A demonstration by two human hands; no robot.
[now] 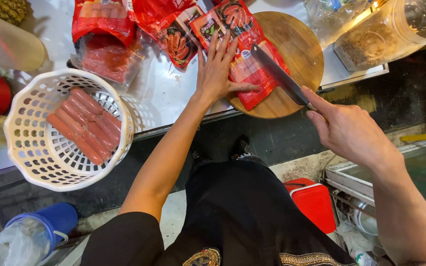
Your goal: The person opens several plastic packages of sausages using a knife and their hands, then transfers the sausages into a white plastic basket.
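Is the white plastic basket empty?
No, the white plastic lattice basket holds several unwrapped reddish sausages lying side by side.

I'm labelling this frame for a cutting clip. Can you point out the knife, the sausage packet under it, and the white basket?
knife [277, 75]: head view, middle of the blade.
sausage packet [252, 59]: head view, red wrapper on the round board.
white basket [25, 157]: head view, perforated left wall.
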